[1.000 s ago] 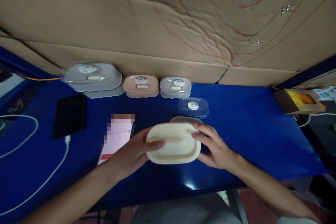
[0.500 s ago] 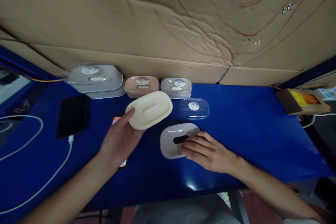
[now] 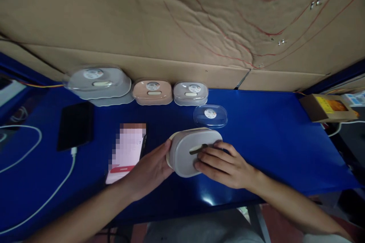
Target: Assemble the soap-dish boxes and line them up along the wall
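My left hand [image 3: 155, 167] grips a cream oval tray [image 3: 169, 155] by its left end, thumb on top. Most of the tray is hidden behind a light grey oval cover [image 3: 182, 159] with a long slot in it. Cream shows through the slot. My right hand [image 3: 222, 163] holds the cover at its right end, fingers bent at the slot. Cover and tray lie against each other, tilted over the blue table. Just behind them a clear oval lid [image 3: 210, 115] with a round white label rests on the table.
Along the cardboard wall [image 3: 142, 34] stand lidded oval boxes: grey ones [image 3: 99, 83], a pink one [image 3: 152, 93] and a small grey one [image 3: 191, 94]. To the left lie a lit phone [image 3: 127, 152] and a black device [image 3: 75, 125] on a white cable. A brown carton [image 3: 325, 108] sits far right.
My left hand has brought the cream tray right and down behind the grey cover. The cover has turned up to face me, still in my right hand. More of the phone now shows.
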`<state>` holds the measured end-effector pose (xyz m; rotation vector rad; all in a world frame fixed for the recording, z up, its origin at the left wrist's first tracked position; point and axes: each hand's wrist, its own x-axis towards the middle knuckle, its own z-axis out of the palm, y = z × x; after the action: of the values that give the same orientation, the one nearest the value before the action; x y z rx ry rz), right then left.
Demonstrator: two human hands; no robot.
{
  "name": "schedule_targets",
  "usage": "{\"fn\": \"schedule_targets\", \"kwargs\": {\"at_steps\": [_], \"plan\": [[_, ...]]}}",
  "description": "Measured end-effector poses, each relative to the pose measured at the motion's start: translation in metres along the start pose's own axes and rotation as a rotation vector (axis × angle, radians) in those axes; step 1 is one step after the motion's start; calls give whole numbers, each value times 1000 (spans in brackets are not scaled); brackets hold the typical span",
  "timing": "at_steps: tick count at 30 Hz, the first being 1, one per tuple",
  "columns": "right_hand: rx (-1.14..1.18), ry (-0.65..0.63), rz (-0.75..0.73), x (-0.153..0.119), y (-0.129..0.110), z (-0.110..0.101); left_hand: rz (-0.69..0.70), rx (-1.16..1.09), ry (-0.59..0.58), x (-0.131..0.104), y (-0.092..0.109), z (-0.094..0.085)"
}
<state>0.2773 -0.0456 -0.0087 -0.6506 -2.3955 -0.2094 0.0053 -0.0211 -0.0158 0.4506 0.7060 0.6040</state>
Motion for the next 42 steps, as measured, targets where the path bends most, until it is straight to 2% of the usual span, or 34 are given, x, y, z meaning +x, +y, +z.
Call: {"fn": "schedule_targets", "kwargs": {"at_steps": [3, 5, 10, 13, 20, 31, 37, 42], "plan": [[3, -21, -6, -1, -2, 1, 56, 39, -134, -3, 1, 4], [12, -41, -14, -1, -2, 1, 72, 47, -154, -3, 1, 7], [39, -84, 11, -1, 2, 4, 45, 4, 13, 3, -1, 8], [84, -78, 37, -6, 4, 7, 53, 7, 58, 5, -1, 7], [116, 32, 111, -14, 3, 10, 90, 1, 4, 2, -1, 6], [118, -71, 76, -12, 6, 13, 148, 116, -2, 5, 2, 9], [98, -87, 45, -14, 5, 13, 148, 228, 104, 4, -2, 3], [130, -143, 74, -16, 3, 16, 201, 305, 84, 5, -2, 1]]}}
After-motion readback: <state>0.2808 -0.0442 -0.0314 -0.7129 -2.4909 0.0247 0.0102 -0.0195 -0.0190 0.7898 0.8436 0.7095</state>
